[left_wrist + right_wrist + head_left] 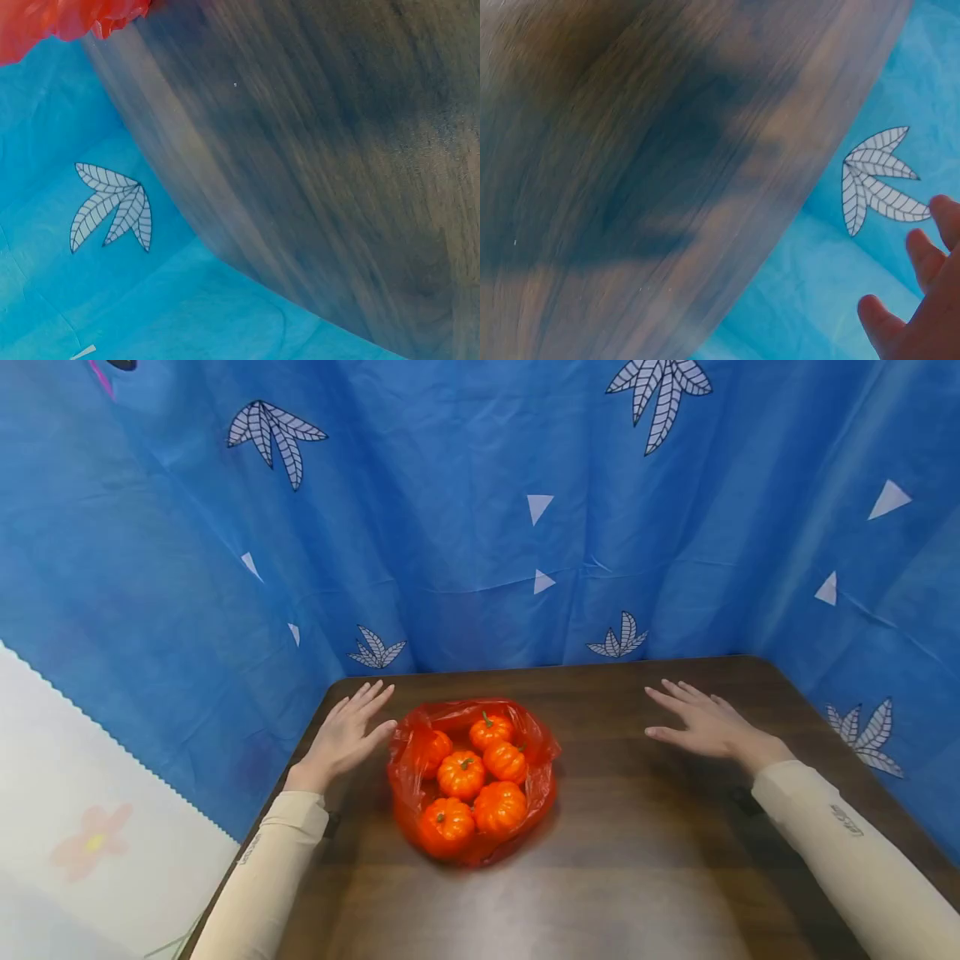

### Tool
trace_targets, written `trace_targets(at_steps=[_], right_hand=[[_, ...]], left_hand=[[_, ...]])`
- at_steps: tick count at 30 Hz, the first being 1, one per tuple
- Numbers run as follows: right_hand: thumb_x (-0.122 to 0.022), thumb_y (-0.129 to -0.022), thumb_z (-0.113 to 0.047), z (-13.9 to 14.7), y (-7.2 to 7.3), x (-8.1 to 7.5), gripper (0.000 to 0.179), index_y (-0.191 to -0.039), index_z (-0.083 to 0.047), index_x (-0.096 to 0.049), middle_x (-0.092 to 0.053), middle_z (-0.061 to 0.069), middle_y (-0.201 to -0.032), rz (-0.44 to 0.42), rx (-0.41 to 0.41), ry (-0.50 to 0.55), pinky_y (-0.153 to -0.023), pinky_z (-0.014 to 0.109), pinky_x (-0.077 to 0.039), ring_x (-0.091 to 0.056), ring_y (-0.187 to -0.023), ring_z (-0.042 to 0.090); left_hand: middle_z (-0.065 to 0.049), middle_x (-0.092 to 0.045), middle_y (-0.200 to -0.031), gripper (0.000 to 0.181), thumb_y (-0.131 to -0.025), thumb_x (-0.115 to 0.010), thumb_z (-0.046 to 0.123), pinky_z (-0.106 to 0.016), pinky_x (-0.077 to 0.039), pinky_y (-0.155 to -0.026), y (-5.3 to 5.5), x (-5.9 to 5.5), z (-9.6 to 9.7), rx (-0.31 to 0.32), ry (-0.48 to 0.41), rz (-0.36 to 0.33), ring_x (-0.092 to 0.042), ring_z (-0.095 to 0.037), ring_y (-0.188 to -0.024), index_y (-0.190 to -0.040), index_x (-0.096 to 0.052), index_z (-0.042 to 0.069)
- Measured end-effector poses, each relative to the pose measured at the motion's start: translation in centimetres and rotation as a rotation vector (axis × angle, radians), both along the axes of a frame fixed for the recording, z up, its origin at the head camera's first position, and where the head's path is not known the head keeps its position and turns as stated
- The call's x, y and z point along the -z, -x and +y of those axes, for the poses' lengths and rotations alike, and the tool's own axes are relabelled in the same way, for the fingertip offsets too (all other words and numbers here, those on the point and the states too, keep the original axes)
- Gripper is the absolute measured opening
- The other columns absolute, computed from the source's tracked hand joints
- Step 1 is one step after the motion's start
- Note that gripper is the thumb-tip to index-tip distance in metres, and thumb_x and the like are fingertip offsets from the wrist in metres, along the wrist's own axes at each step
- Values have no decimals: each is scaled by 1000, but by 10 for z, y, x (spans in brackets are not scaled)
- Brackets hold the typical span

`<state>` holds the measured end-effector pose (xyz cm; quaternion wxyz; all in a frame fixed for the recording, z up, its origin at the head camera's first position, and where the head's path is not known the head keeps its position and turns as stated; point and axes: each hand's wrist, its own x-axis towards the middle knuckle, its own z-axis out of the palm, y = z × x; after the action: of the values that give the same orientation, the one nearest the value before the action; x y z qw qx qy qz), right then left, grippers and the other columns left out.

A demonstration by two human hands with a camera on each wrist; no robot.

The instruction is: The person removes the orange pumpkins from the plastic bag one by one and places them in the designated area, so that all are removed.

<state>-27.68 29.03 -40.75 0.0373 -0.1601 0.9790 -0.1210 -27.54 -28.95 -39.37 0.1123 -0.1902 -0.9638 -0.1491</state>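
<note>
An open red plastic bag (551, 789) sits left of the middle of the table, with several small orange pumpkins (461, 775) inside. My left hand (347, 737) is held just left of the bag, fingers straight and holding nothing; its thumb tip comes close to the bag's rim, and whether they touch I cannot tell. Well to the right of the bag, my right hand (705, 723) hangs over the table with fingers spread and nothing in it. The right wrist view catches some of its fingers (922, 262). In the left wrist view, only a crumpled edge of the bag (67, 19) shows.
The dark wooden table (600, 843) has rounded far corners. A blue curtain (465, 527) with white leaf prints hangs right behind it and along both sides. At the lower left is a white cloth (82, 793) with a flower print.
</note>
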Motion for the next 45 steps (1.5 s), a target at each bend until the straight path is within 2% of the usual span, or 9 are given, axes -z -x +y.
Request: trace_targets(at_steps=[4,8,15,23,27,33,45], right_hand=[[-51,-91,-68,-1,-1,-1,86,-158,-18,-31,-23,25,-163,14,-22,5,-110,79,-17,-20,-148,51],[-51,-92,-68,-3,-1,-2,85,-157,-18,-32,-25,25,-163,30,-33,-1,-110,78,-20,-22,-148,50],[-56,-92,-65,-10,-2,-2,83,-156,-16,-36,-27,25,-162,52,-50,25,-109,77,-24,-25,-147,50],[-59,-90,-63,-23,-2,2,84,-155,-14,-37,-32,25,-159,33,-69,61,-108,77,-26,-30,-145,50],[-60,-90,-62,-29,-4,2,84,-155,-14,-37,-33,25,-159,19,-72,81,-108,77,-26,-31,-144,50],[-65,-88,-61,-38,-6,-1,85,-153,-12,-40,-38,25,-156,25,-104,100,-108,74,-31,-35,-142,49],[-67,-87,-59,-53,-7,-1,84,-152,-12,-42,-43,22,-154,-10,-139,173,-110,71,-32,-39,-141,46]], left_hand=[[-10,-41,-159,67,-97,-51,54,-56,-20,-123,-1,3,2,16,-22,65,-32,-32,-150,-154,-41,20],[-11,-47,-154,65,-96,-57,50,-57,-26,-121,-3,8,5,28,-57,102,-39,-34,-146,-151,-46,16],[-15,-55,-146,63,-93,-64,46,-59,-39,-112,-10,15,9,16,-138,92,-50,-36,-137,-145,-53,13],[-13,-58,-145,61,-91,-69,41,-58,-41,-111,-12,15,16,52,-183,111,-50,-34,-138,-143,-56,12],[-11,-58,-145,61,-90,-72,38,-57,-41,-111,-12,13,21,80,-208,89,-49,-32,-140,-142,-57,11],[-7,-55,-148,58,-92,-71,38,-52,-42,-112,-13,12,29,99,-230,3,-47,-28,-142,-143,-56,14],[-9,-64,-137,45,-91,-74,25,-53,-42,-111,-12,10,42,137,-282,-11,-54,-30,-135,-132,-66,8]])
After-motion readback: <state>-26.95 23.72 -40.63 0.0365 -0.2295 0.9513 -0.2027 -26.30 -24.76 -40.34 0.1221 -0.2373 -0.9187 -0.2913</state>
